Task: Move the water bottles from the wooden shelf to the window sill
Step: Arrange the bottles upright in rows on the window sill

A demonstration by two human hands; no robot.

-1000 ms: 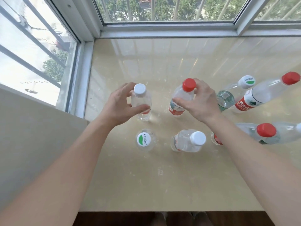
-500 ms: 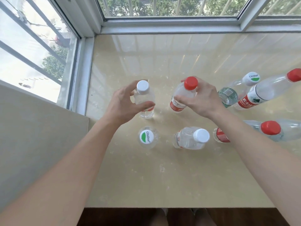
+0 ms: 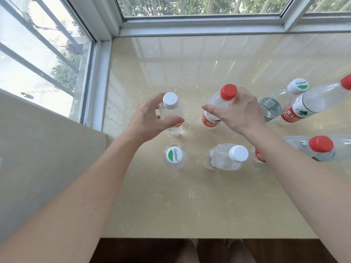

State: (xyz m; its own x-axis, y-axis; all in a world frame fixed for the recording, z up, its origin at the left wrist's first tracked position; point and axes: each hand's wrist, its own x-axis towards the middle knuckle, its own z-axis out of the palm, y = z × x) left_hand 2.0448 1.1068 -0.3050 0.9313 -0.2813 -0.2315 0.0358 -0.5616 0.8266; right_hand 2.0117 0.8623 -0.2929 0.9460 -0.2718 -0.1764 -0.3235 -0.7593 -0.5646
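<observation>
Placing step: left hand [image 3: 150, 118] gripped the small clear white-capped plastic bottle [image 3: 171, 114], right hand [image 3: 241, 112] gripped the clear red-capped plastic bottle [image 3: 216, 109], both upright on the beige stone window sill [image 3: 171, 205]. Next, I judged: release without tipping either

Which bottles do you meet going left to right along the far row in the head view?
The white-capped bottle in the left hand → red-capped bottle in the right hand → green-and-white-capped bottle → large bottle at the right edge.
</observation>
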